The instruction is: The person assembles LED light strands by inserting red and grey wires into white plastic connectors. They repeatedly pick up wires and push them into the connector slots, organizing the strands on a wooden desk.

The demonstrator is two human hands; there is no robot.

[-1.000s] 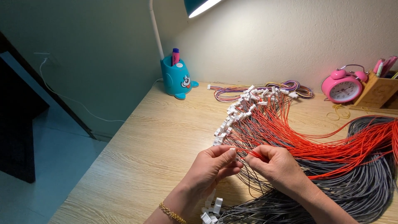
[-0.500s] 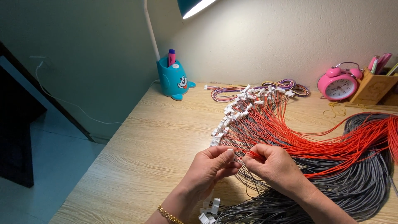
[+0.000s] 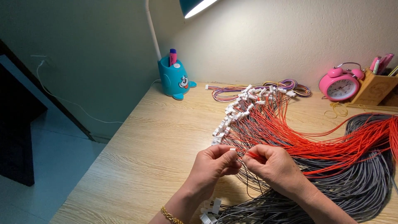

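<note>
Head view: both hands meet low over the counter (image 3: 137, 153). The left hand (image 3: 213, 166) pinches a small white connector (image 3: 232, 149); the right hand (image 3: 273, 166) pinches a red wire (image 3: 251, 154) just beside it, its length trailing away rightward.

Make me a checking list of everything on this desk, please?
Surface: light wooden desk, wood grain showing.
Job's things: small white connector and red wire, pinched between both hands.
Clutter: pink alarm clock, teal pen holder, wooden organizer.
Grippers: left hand pinches the connector; right hand pinches the wire.
Cables: red and grey wire bundle, multicoloured loop.
Surroundings: lamp, plain wall.
</note>
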